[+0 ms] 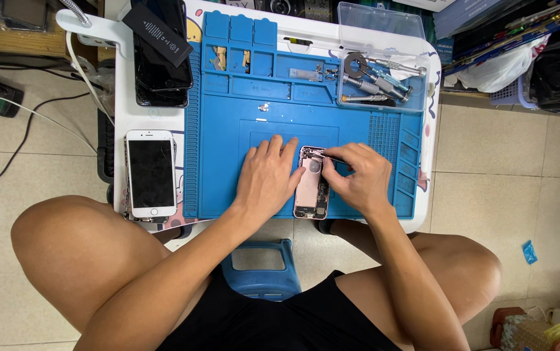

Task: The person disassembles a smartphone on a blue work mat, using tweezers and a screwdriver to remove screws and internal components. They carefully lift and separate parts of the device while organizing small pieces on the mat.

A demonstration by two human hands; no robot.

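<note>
At the left of the frame a white phone (151,174) lies face up on the white table (153,120), screen dark, with a stack of dark phones and a black battery (161,55) above it toward the upper left. Moving right, the blue work mat (228,162) covers most of the table, and my left hand (268,179) rests flat on it at the centre of the frame, fingers (273,148) spread slightly and pointing up the picture, the forefinger side touching the left edge of the opened phone shell (310,185). That pinkish shell lies just right of my left hand, its long axis running up and down the frame, top end away from me. My right hand (358,177) sits just right of the shell and leans over its upper end; its fingers are pressed together, pinching slim metal tweezers (322,154) whose tips point left onto the shell's top corner. Both hands are touching or nearly touching the shell, the right one doing the fine work. In the upper right a clear plastic tray (384,78) holds screwdrivers.
</note>
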